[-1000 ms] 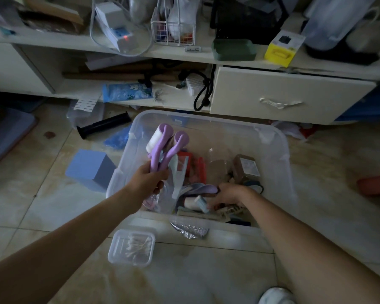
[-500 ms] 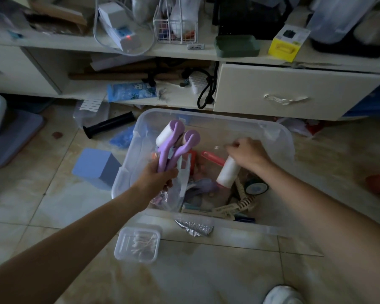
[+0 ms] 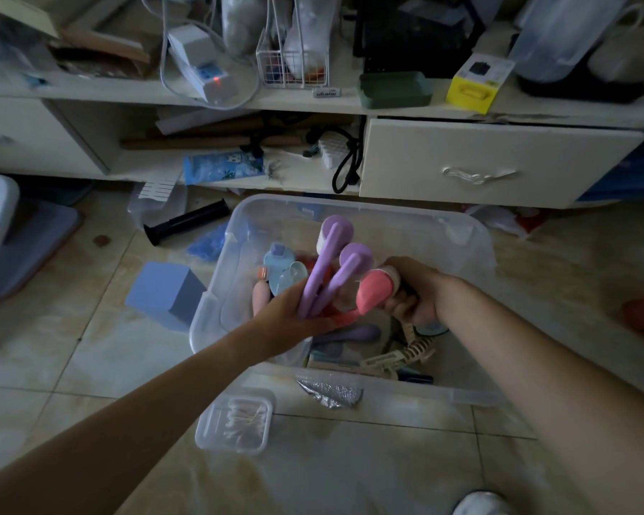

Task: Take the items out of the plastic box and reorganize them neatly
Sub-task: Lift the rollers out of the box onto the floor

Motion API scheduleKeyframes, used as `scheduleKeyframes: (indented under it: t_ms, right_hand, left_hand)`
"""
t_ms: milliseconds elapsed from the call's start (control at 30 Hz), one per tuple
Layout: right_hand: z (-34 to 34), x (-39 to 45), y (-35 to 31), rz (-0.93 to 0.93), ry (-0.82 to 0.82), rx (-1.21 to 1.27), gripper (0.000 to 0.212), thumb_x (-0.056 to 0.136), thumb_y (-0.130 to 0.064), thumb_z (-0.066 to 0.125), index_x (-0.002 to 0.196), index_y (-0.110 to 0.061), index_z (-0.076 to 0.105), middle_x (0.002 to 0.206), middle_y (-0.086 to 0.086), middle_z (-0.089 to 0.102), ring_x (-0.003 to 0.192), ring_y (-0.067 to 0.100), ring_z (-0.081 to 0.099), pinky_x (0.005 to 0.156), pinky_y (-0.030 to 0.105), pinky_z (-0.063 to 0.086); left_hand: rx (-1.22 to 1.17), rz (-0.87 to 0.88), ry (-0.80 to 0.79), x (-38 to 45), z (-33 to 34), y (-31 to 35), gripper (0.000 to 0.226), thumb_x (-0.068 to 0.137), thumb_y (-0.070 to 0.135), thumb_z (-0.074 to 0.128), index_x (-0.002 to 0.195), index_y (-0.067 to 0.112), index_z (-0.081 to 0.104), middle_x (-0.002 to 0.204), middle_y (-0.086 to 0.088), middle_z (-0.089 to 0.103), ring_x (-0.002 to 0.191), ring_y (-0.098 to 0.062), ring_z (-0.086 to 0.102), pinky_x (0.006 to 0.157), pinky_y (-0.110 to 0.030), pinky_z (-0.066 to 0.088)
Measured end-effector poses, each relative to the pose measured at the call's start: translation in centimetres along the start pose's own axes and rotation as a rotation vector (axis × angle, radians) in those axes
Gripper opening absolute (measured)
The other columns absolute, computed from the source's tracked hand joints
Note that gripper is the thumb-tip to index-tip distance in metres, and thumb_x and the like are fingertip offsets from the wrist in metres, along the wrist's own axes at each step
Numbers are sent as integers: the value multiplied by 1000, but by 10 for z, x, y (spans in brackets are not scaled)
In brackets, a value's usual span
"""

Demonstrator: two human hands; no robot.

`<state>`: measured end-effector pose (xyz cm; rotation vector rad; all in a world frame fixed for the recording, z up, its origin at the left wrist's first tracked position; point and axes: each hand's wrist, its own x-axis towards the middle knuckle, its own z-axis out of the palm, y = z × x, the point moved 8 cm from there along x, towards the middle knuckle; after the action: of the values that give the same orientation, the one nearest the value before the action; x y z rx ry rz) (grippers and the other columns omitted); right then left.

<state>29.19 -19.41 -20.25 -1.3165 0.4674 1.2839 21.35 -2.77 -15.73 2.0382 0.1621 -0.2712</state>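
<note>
A clear plastic box (image 3: 461, 239) stands on the tiled floor in front of a low cabinet. My left hand (image 3: 290, 317) grips the handles of two purple lint rollers (image 3: 335, 269) above the box. Right beside it, my right hand (image 3: 413, 291) holds a pink lint roller (image 3: 374, 291), whose pink handle reaches into my left hand. Inside the box lie a light blue item (image 3: 281, 267), a purple item (image 3: 357, 333), beige hair claws (image 3: 406, 356) and other small things, partly hidden by my hands.
A small clear case of cotton swabs (image 3: 235, 421) and a silver foil packet (image 3: 329, 392) lie on the floor before the box. A blue block (image 3: 164, 295) and a black tube (image 3: 186, 221) lie to the left. An open drawer (image 3: 491, 165) juts out behind.
My right hand lifted a pink and white lint roller out of the box and brought it left against the purple rollers. My left hand rose slightly and moved right.
</note>
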Motion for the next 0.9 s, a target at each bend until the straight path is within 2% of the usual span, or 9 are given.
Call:
scheduleKeyframes:
  t_ms: [100, 267, 400, 500, 567, 633, 700, 767, 900]
  right_hand:
    - [6, 7, -7, -151, -4, 253, 34, 100, -23, 35, 70, -14, 48, 48, -3, 39, 34, 5, 36, 33, 10, 18]
    - [10, 14, -10, -438, 352, 270, 31, 92, -18, 37, 71, -9, 58, 60, 10, 57, 44, 17, 47, 43, 25, 35]
    - [68, 11, 5, -391, 15, -9, 30, 88, -46, 61, 79, -21, 74, 80, 7, 68, 73, 21, 64, 79, 37, 51]
    - [84, 14, 10, -420, 34, -202, 47, 70, -48, 85, 104, -20, 70, 93, 8, 74, 88, 26, 70, 93, 47, 55]
    - [80, 14, 10, -449, 170, -147, 50, 67, -42, 90, 104, -14, 71, 84, 8, 72, 77, 22, 69, 78, 44, 61]
    - [74, 13, 11, -439, 251, -81, 46, 68, -37, 90, 101, -10, 72, 79, 9, 72, 66, 17, 67, 59, 27, 59]
    - [68, 9, 7, -483, 314, -42, 35, 70, -28, 87, 97, -9, 74, 75, 11, 74, 56, 17, 66, 50, 20, 50]
    - [63, 4, 5, -506, 359, -80, 29, 70, -27, 82, 88, -5, 73, 59, 11, 67, 41, 21, 55, 45, 21, 43]
    - [52, -4, 0, -535, 379, -81, 51, 63, -32, 80, 107, -9, 68, 66, 2, 71, 44, 18, 64, 42, 22, 46]
  left_hand:
    - [-71, -92, -2, 3, 3, -6, 41, 74, 11, 83, 110, 14, 63, 92, -1, 71, 82, -11, 65, 73, -20, 54]
    - [-577, -330, 190, 5, 5, -29, 22, 76, -13, 70, 95, -4, 66, 69, -14, 64, 56, -22, 62, 50, -25, 50]
    - [-678, -357, 308, 4, 3, -31, 18, 72, -8, 74, 85, -1, 64, 63, -20, 61, 58, -29, 59, 58, -32, 49]
    - [-445, -235, 198, 6, 15, -7, 15, 85, -12, 65, 97, -7, 58, 52, 4, 62, 42, -7, 59, 43, -22, 51]
    - [-246, -246, 140, 7, 43, 5, 14, 92, -1, 60, 106, -2, 61, 75, 11, 65, 68, -5, 63, 87, -37, 58]
    - [225, -301, 52, 8, 54, -5, 25, 98, 14, 48, 119, 6, 59, 115, 4, 62, 113, -21, 54, 117, -53, 21]
    - [451, -109, 110, 16, 51, -5, 47, 94, 30, 39, 127, 1, 54, 137, -10, 48, 131, -28, 38, 117, -44, 18]
    - [577, 106, 72, 13, 47, 3, 67, 83, 46, 31, 120, -3, 58, 128, -20, 49, 126, -33, 41, 109, -40, 29]
    - [582, 170, -8, 14, 47, 18, 88, 73, 61, 33, 142, 6, 35, 138, -11, 40, 132, -22, 34, 112, -38, 29]
